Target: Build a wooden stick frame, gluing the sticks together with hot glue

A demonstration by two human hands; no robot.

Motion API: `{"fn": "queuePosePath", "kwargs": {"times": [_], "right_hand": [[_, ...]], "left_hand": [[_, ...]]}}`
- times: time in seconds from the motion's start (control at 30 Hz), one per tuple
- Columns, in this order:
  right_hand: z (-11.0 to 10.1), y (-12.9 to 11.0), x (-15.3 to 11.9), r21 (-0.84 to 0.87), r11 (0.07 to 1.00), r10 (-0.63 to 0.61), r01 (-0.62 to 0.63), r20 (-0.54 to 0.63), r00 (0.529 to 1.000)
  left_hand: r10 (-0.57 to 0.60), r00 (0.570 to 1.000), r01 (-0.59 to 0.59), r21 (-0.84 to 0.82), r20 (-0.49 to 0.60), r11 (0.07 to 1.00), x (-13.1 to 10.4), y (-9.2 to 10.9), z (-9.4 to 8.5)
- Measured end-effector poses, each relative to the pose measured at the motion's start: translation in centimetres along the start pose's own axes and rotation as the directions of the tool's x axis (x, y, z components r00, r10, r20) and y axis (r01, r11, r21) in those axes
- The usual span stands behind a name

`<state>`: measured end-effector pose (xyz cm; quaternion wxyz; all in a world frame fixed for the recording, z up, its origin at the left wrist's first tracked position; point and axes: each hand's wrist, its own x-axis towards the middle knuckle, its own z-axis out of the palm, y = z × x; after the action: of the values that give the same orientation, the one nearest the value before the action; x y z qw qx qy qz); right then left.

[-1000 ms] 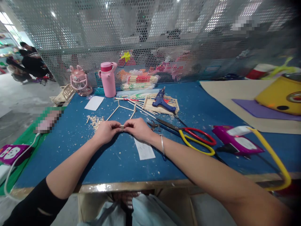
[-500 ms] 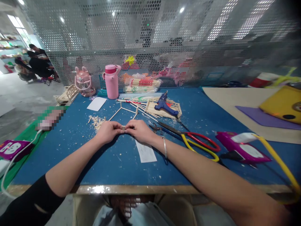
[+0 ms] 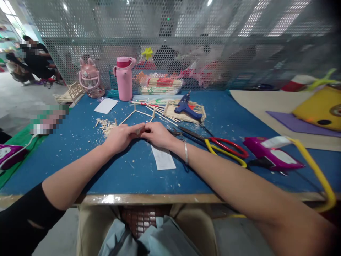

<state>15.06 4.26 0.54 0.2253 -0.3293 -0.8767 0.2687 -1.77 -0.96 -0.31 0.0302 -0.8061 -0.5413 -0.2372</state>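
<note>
Close together, left hand (image 3: 118, 138) and right hand (image 3: 159, 135) meet, any grip too hidden to tell; stick frame (image 3: 144, 113) beyond them, twelve o'clock.

Pink flask (image 3: 124, 83) stood right of rabbit-eared bottle (image 3: 90, 73), upper left of frame, before perforated metal screen (image 3: 106, 21). Yellow flower-shaped ornament (image 3: 147, 53) showed at upper centre. Person (image 3: 44, 48) sat at far upper left; yellow item (image 3: 314, 106) overlapped purple sheet (image 3: 282, 119) at right edge.

Bench (image 3: 128, 181): blue top, brownish front edge with glare. Perforated screen (image 3: 106, 21) stands behind. Left: grey floor (image 3: 16, 110), bright window (image 3: 16, 22) in upper corner. Ceiling light (image 3: 209, 3) at top, right of centre.
</note>
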Motion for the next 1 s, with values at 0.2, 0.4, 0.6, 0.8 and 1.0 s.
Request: {"fn": "queuePosePath", "kwargs": {"times": [0.2,0.4,0.6,0.8,1.0], "right_hand": [[0.1,0.22,0.03,0.006,1.0,0.018,-0.018,-0.013,1.0],[0.2,0.36,0.08,0.04,0.999,0.0,0.0,-0.014,1.0],[0.27,0.61,0.1,0.075,0.997,-0.011,0.012,-0.014,1.0],[0.16,0.47,0.03,0.142,0.99,0.002,-0.003,0.007,1.0],[0.13,0.31,0.03,0.261,0.965,0.044,-0.043,0.002,0.999]], "left_hand": [[0.016,1.0,-0.015,-0.051,0.013,0.999,0.11,-0.13,0.08],[0.085,0.996,-0.083,-0.125,0.01,0.989,0.09,-0.13,0.05],[0.107,0.994,-0.106,-0.146,-0.005,0.984,-0.03,-0.05,-0.06],[0.101,0.995,-0.099,-0.156,0.004,0.983,-0.03,0.0,-0.14],[0.077,0.997,-0.071,-0.151,0.031,0.986,-0.09,-0.02,-0.37]]}}
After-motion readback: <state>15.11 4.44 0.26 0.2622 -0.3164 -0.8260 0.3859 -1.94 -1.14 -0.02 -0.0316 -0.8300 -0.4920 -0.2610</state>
